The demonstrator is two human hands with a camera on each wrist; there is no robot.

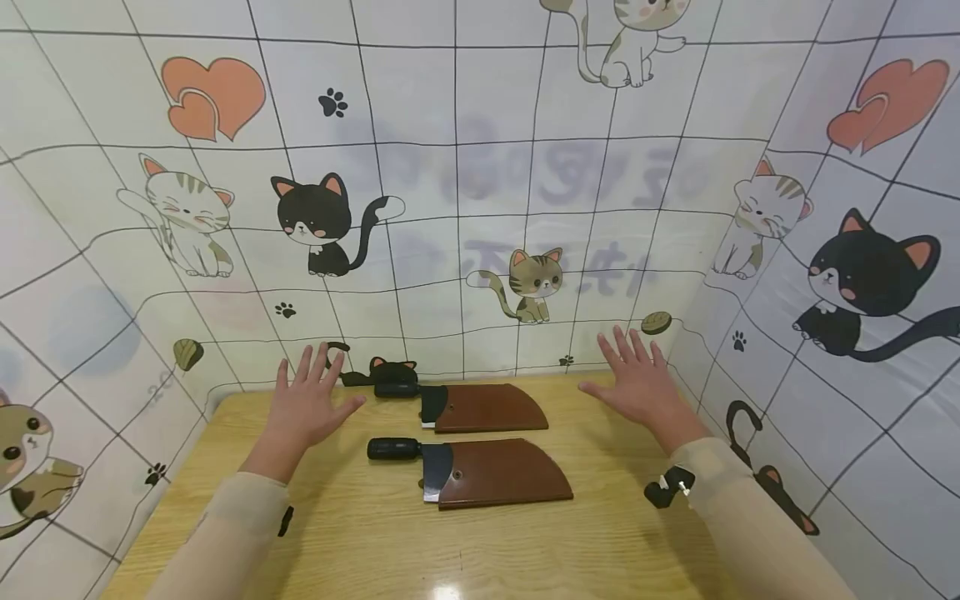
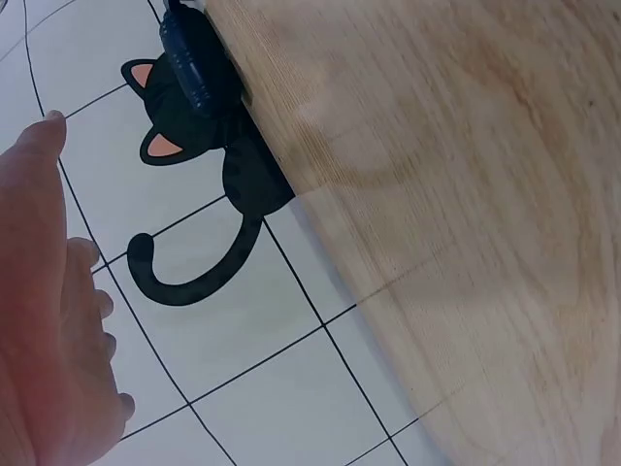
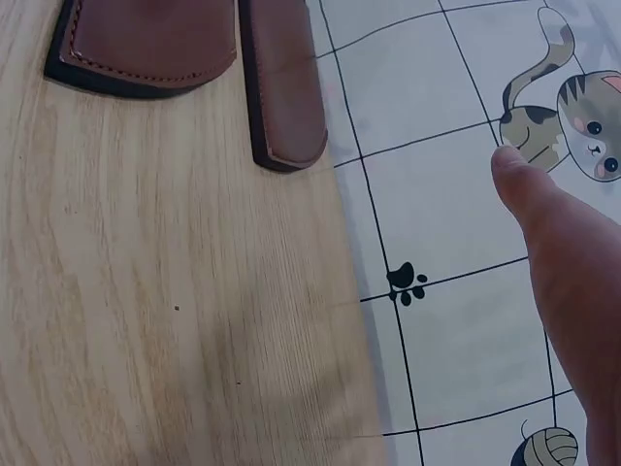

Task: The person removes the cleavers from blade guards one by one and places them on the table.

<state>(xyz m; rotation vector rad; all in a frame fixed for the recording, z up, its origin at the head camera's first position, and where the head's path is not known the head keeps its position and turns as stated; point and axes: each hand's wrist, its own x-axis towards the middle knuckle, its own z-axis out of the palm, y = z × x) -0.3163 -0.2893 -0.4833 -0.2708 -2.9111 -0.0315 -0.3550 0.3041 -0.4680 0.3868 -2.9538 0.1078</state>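
Two cleavers in brown leather sheaths lie on the wooden table, one behind the other, black handles to the left. The near cleaver is closer to the front; the far cleaver lies by the back edge. My left hand is held up with spread fingers, left of the handles, holding nothing. To the right of the sheath tips, my right hand is likewise spread and bare. In the right wrist view, the rounded ends of both sheaths show at the top. A black handle appears in the left wrist view.
A wooden table sits in a corner, with a white grid-patterned covering behind it and on both sides. Cartoon cats, hearts and paw prints are printed on it. A black device is worn at my right wrist.
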